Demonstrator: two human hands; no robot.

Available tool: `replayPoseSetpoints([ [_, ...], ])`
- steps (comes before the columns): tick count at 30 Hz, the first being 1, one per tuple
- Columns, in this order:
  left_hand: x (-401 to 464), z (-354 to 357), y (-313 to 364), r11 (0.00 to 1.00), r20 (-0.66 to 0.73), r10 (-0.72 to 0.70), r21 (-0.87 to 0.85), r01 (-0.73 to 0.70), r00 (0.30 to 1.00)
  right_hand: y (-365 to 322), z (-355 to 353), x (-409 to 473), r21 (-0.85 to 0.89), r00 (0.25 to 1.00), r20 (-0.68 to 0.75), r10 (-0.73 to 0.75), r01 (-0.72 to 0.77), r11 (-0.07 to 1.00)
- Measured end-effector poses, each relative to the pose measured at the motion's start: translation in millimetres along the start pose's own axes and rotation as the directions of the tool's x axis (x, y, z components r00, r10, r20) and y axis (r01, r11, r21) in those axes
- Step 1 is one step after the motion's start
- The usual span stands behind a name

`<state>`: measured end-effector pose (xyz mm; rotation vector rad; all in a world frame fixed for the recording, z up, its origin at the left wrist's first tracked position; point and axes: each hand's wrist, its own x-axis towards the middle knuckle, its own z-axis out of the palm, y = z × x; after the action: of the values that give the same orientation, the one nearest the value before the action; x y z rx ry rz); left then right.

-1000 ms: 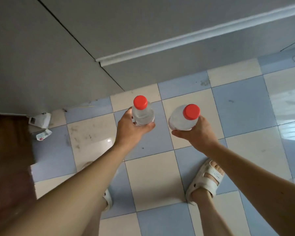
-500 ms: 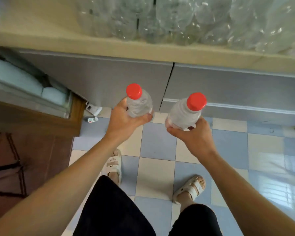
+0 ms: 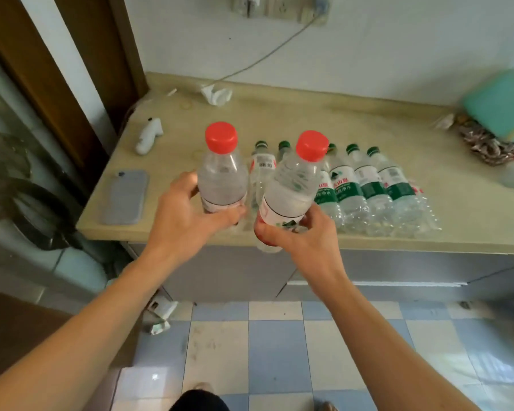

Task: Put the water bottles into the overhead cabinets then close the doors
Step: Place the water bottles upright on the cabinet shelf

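My left hand point(image 3: 187, 221) grips a clear water bottle with a red cap point(image 3: 221, 173), held upright in front of the counter. My right hand point(image 3: 303, 237) grips a second red-capped bottle point(image 3: 291, 191), tilted slightly to the right. Both bottles hang over the counter's front edge, close together. Behind them several green-capped water bottles point(image 3: 365, 185) lie in a row on the beige countertop point(image 3: 279, 114). No overhead cabinet is in view.
A grey phone point(image 3: 126, 197) lies at the counter's left front, a white object point(image 3: 149, 134) behind it. A cable and crumpled paper point(image 3: 217, 94) sit by the wall. A teal item point(image 3: 499, 105) and a patterned bag point(image 3: 484, 140) are at the right. Grey lower cabinet doors point(image 3: 398, 268) stand below; checkered floor underneath.
The view has swung up from the floor and lower cabinet doors to the countertop. Both hands still hold their red-capped bottles, now raised higher and closer together.
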<state>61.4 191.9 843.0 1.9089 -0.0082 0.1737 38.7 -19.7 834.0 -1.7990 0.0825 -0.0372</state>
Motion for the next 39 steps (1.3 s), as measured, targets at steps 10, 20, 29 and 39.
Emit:
replayPoseSetpoints([
  [10,100,-73,170,0.941,-0.101,0.323,-0.076,-0.331,0.941,-195,-13,71,0.032,0.935,-0.091,-0.344,0.348,0.937],
  [20,209,-85,345,0.854,-0.327,0.472,-0.062,-0.517,0.819,-357,-80,174,0.128,0.802,-0.1,-0.589,0.597,0.792],
  [29,284,-113,442,0.82,-0.466,0.503,-0.007,-0.572,0.728,-503,-116,261,0.116,0.695,-0.032,-0.718,0.716,0.688],
  [39,390,-169,462,0.847,-0.477,0.52,0.181,-0.5,0.709,-553,-80,355,0.039,0.812,-0.095,-0.577,0.582,0.812],
])
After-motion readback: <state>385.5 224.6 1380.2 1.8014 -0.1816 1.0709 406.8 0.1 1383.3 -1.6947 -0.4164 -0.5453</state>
